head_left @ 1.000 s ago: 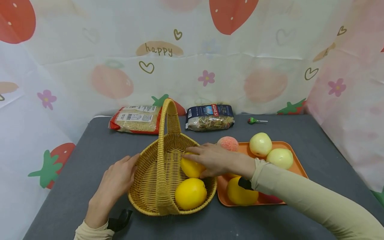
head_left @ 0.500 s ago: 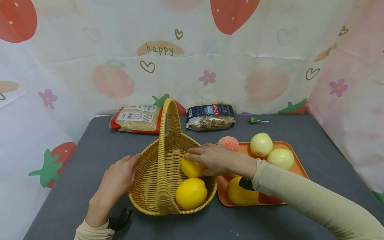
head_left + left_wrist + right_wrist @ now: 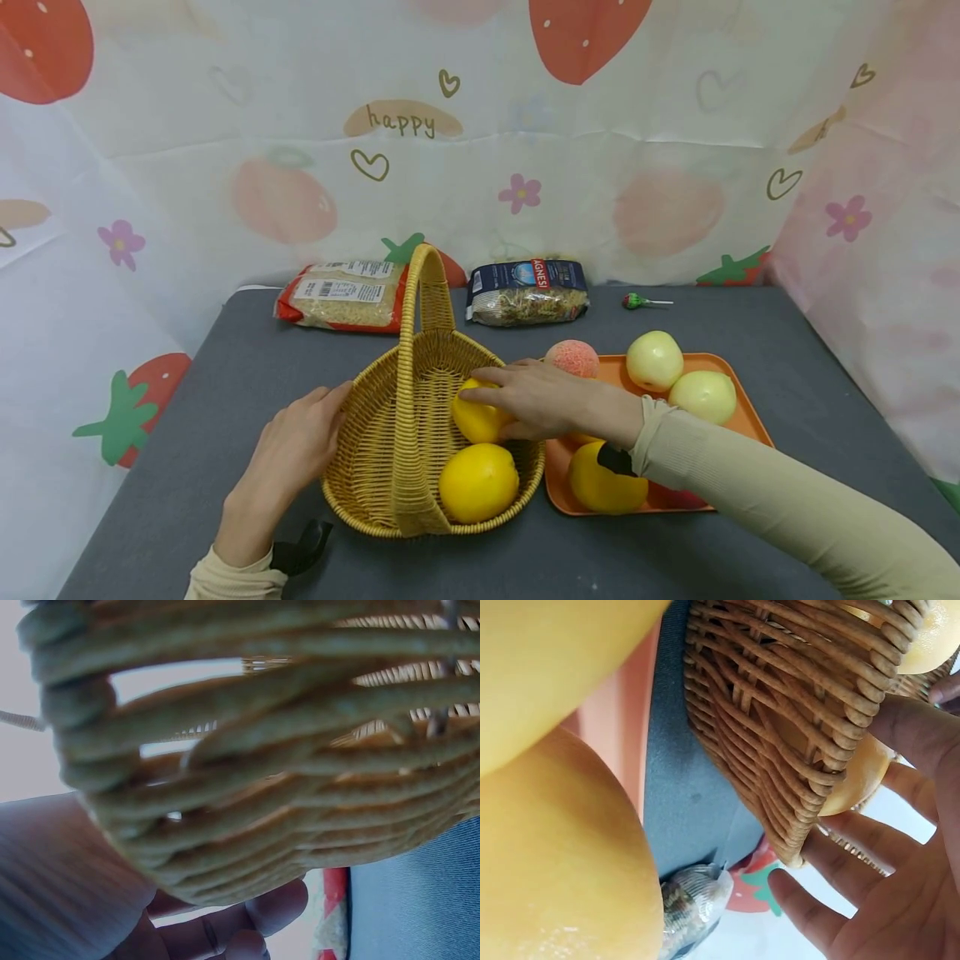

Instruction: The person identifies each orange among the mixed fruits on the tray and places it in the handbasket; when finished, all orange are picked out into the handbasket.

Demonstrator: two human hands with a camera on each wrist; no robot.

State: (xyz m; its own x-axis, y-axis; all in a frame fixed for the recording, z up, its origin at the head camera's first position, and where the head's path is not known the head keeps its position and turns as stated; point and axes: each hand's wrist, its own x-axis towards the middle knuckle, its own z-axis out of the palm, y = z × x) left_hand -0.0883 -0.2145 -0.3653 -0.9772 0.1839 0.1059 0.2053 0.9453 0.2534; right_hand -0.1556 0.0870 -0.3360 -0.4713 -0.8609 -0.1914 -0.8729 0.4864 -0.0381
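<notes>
A wicker basket [image 3: 367, 467] with a tall arched handle stands on the table before me. Inside it, at the right, are two yellow lemons. My right hand [image 3: 543, 404] reaches over the basket's right rim, with thumb and fingers about the farther lemon [image 3: 474, 417]; the nearer lemon [image 3: 480, 483] lies beside it. The right wrist view shows that hand's spread fingers [image 3: 810, 911] beyond the rim. At the basket's left side my left hand [image 3: 288, 450] rests against the outer wall, fingertips right at the rim. Its fingers [image 3: 277, 907] show loosely bent past the weave.
Right of the basket sits an orange tray [image 3: 750, 417] holding pale round fruits [image 3: 654, 361], a large yellow fruit [image 3: 606, 483] and a pink fruit [image 3: 573, 358] near its back-left corner. Behind lie a rice bag [image 3: 337, 296], a pasta bag [image 3: 528, 293] and a lollipop [image 3: 633, 301].
</notes>
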